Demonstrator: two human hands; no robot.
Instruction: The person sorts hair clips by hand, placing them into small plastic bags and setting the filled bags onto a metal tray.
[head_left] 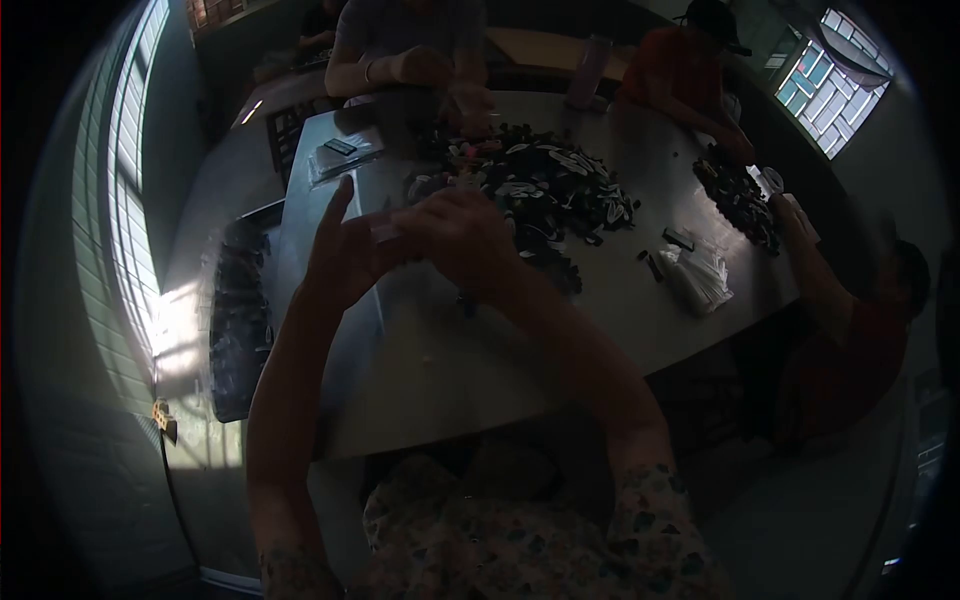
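My left hand (345, 250) is raised over the left part of the table, thumb pointing up, its fingers around a small pale, see-through item (384, 228). My right hand (462, 240) meets it from the right, with bent fingers at the same item. Shadow hides exactly how the fingertips touch it. Beyond my hands spreads a large pile of small dark and white pieces (560, 185). Clear flat bags (340, 162) with a dark piece on top lie past my left hand.
On the table (480, 370), white packets (698, 278) and a second dark pile (738, 200) lie to the right. A tray of dark packets (240, 310) stands at the left. Co-workers sit across (410, 50), at the back right (680, 75) and at the right (850, 350).
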